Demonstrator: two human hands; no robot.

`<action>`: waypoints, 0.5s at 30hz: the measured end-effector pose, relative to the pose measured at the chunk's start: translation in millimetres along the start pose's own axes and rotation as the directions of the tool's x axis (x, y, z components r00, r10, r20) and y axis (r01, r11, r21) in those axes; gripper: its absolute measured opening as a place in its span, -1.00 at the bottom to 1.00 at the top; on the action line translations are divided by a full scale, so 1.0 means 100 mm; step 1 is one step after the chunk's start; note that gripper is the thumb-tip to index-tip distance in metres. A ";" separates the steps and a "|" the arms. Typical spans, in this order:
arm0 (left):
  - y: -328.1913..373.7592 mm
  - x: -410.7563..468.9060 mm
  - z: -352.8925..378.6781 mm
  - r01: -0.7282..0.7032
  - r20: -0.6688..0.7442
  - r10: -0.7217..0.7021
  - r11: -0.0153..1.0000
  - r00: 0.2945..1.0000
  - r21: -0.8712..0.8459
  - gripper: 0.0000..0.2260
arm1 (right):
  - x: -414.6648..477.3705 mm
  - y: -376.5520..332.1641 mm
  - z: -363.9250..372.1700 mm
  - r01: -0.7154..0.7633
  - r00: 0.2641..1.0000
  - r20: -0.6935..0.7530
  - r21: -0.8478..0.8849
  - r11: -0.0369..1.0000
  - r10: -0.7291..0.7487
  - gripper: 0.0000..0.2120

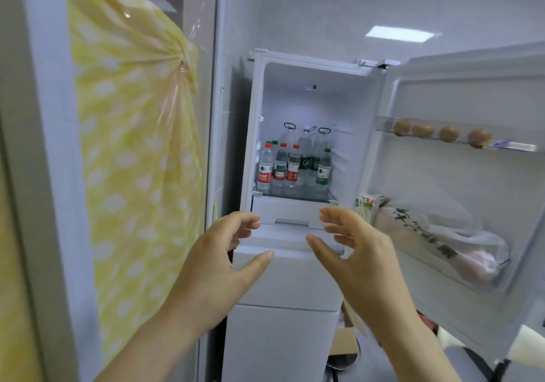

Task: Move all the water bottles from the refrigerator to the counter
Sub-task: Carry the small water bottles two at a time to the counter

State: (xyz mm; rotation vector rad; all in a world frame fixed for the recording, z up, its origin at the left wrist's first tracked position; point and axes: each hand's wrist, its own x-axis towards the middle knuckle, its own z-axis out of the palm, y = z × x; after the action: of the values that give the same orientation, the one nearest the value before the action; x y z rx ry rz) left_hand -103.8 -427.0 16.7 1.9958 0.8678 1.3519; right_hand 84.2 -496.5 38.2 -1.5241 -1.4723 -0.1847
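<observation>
Water bottles (pixel 292 161) stand clustered on the glass shelf (pixel 295 194) inside the open refrigerator (pixel 280 269), small red- and green-capped ones in front and taller handled ones behind. Both hands are raised in front of and below that shelf, well apart from the bottles and touching nothing. The left hand (pixel 219 266) and right hand (pixel 361 256) face each other, fingers spread and curled, empty. On the open door (pixel 460 175) to the right, eggs (pixel 439 133) sit in a rack above a bagged item (pixel 436 249).

Refrigerator (pixel 292 278) white. Water bottles (pixel 293 163) clear, caps red or green, labels likewise. Curtain (pixel 132 145) yellow with white diamonds.
</observation>
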 end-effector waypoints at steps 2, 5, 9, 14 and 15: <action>-0.08 0.07 -0.02 0.009 -0.009 -0.009 1.000 1.000 -0.019 -0.62 | 0.07 0.00 0.07 -0.001 1.000 0.002 -0.014 1.000 0.001 -0.60; -0.18 0.20 0.01 0.013 -0.007 -0.013 0.999 1.000 -0.037 -0.62 | 0.19 0.06 0.15 -0.002 1.000 0.004 -0.033 0.999 0.002 -0.59; -0.32 0.43 0.15 0.011 -0.008 -0.012 0.998 1.000 -0.061 -0.63 | 0.39 0.24 0.25 -0.009 1.000 0.003 -0.032 0.999 0.009 -0.59; -0.53 0.83 0.45 0.007 -0.014 -0.007 0.998 1.000 -0.059 -0.64 | 0.71 0.64 0.38 -0.026 1.000 -0.001 -0.008 1.000 0.026 -0.61; -0.56 0.92 0.52 0.005 -0.018 -0.006 0.999 1.000 -0.052 -0.64 | 0.80 0.73 0.40 -0.026 1.000 -0.003 -0.005 1.000 0.026 -0.61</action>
State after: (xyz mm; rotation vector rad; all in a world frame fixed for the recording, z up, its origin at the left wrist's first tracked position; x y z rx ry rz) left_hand -40.2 -325.5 9.8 1.9436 0.8373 1.3780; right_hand 145.3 -398.9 34.5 -1.5455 -1.4493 -0.1748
